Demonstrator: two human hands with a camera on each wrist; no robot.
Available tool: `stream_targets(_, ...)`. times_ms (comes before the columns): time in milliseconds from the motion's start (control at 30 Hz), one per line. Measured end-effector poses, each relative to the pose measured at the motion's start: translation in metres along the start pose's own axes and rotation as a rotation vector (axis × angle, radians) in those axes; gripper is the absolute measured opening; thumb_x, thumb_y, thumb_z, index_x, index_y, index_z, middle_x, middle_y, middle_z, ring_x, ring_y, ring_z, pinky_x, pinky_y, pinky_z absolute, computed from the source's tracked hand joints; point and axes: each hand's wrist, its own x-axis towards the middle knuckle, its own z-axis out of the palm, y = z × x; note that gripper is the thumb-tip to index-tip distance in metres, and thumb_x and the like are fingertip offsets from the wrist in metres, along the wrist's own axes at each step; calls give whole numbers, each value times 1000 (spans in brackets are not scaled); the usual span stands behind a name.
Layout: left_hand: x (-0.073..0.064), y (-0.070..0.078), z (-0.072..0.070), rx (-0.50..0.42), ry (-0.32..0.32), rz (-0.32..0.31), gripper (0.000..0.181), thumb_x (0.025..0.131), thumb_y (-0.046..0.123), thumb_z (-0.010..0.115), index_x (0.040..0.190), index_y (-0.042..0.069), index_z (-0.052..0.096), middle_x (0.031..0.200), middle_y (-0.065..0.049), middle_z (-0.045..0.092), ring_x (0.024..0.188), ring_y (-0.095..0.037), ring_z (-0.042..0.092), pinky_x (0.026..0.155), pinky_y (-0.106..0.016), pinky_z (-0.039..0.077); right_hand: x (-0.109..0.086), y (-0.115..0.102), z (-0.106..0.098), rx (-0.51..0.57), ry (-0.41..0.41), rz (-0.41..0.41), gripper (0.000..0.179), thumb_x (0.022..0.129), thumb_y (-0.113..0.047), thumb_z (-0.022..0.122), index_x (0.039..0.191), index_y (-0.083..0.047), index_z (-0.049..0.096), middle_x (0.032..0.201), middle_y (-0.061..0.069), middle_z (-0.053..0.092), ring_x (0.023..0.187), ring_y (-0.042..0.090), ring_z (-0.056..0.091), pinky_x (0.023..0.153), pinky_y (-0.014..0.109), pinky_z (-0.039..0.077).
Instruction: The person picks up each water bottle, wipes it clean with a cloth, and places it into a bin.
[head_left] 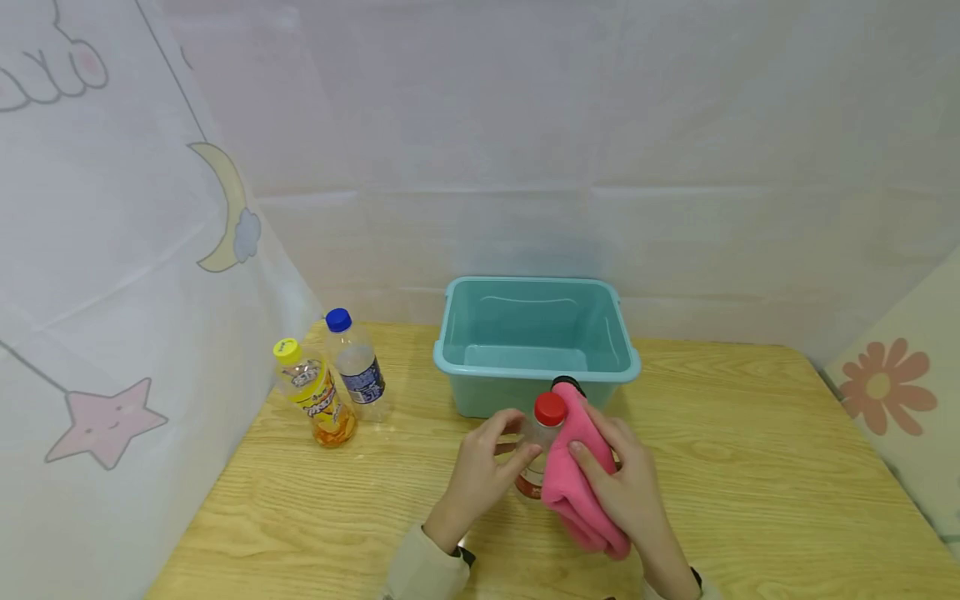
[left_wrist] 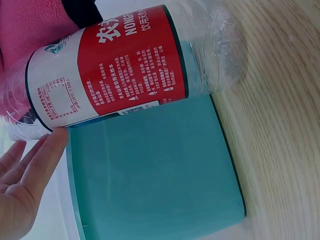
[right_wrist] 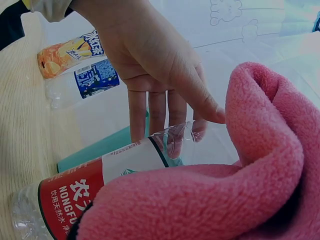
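Note:
A clear plastic water bottle [head_left: 531, 482] with a red cap and a red-and-white label [left_wrist: 132, 60] stands upright in front of the teal bin [head_left: 536, 373]. My left hand [head_left: 483, 467] is at its upper part, fingers fairly straight along the far side and thumb apart from them. Seen from the right wrist, those fingers [right_wrist: 156, 112] reach behind the bottle's shoulder. My right hand [head_left: 626, 479] grips a folded pink towel [head_left: 581, 475] with black trim, held against the bottle's right side. In the right wrist view the towel covers part of the bottle and hides the right hand.
Toward the table's left edge stand a yellow-capped bottle [head_left: 318, 400] with some orange contents and a blue-capped clear bottle [head_left: 360, 371]. The bin is close to the white cloth backdrop [head_left: 480, 208]. Wooden tabletop [head_left: 750, 467] extends to the right.

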Motion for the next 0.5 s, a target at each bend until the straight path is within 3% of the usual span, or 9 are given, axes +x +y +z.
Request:
stream_targets(233, 0, 1, -1, -6, -1, -9, 31, 83, 20, 67, 108, 5, 57, 100, -7, 62, 93, -22, 61, 69, -27, 54, -2, 2, 2, 39, -5, -13, 43, 81, 0, 66, 123, -2, 57, 98, 9, 58, 77, 9, 51, 55, 23, 48)
stream_targets(500, 0, -2, 0, -27, 2, -21, 30, 82, 17, 68, 107, 6, 57, 100, -7, 62, 93, -22, 61, 68, -34, 55, -5, 9, 3, 102, -39, 47, 42, 83, 0, 63, 125, -2, 55, 104, 9, 57, 80, 8, 51, 60, 23, 49)
